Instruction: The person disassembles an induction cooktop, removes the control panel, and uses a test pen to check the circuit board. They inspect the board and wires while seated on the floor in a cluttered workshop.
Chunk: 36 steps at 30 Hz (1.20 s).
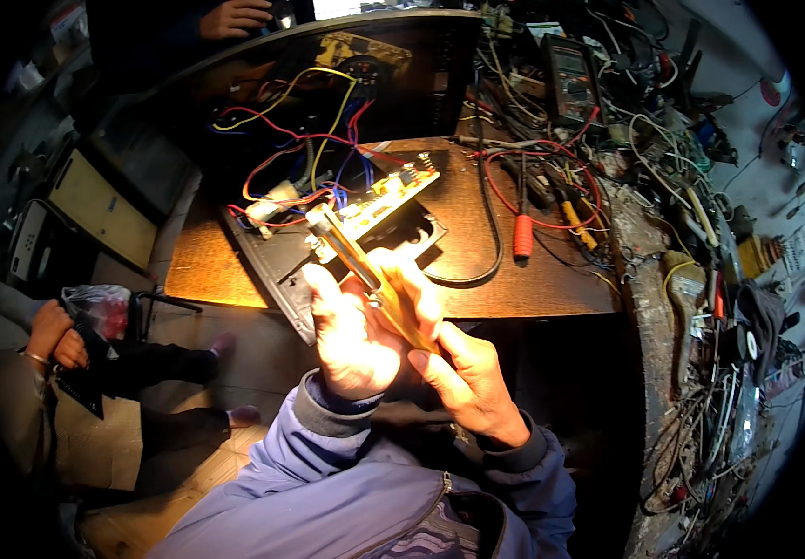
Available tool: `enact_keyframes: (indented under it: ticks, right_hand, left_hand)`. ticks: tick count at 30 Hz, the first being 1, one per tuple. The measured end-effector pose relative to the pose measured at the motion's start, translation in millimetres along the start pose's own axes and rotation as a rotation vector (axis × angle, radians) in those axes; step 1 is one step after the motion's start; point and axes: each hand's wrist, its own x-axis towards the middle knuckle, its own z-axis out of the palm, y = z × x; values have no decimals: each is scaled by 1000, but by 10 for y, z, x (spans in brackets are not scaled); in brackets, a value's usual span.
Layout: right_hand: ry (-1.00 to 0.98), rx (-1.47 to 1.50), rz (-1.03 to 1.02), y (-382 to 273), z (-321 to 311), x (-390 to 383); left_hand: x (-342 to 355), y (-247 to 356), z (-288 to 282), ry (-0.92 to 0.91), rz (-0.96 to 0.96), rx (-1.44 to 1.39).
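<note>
Both my hands are raised over the near edge of the wooden table, under a bright light. Between them is a tilted circuit board (407, 321), its yellow-brown edge turned toward me. My left hand (356, 340) is wrapped round it, thumb on one side and fingers on the other. At the board's near end, my right hand (472, 377) pinches it between thumb and fingers. Just beyond stands a brightly lit board section (388, 200) with components; I cannot tell whether it joins the held board. Red, blue and yellow wires (337, 154) run from there toward the back. Below lies a black plastic housing (272, 270).
A large dark screen panel (421, 79) stands at the back of the table (551, 284). To the right are a multimeter (572, 79), a red-handled probe (522, 238) and tangled cables. One person sits at the left; another person's hand (235, 19) shows behind the panel.
</note>
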Motion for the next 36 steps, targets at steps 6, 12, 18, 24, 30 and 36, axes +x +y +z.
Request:
enact_keyframes:
  ticks: [6,12,18,24,30,36]
  right_hand:
    - [-14,-83,-236,152,44,67]
    - [414,-53,-180,270,-264,57]
    - [577,-141,-260,273,-580,176]
    - [511,-27,-107,423,-797,193]
    - [533,-76,-150,490,-805,188]
    - [557,-136,-162,515,-796,182]
  left_hand:
    - [-57,302,56,64,-135,16]
    - [-186,629,114,65,-65,164]
    - [-381,879,266,188,177,143]
    - [-587,1205,269,232,368,320]
    - [-662,1386,264,339,325,293]
    - [-735,1481,11,311,349,325]
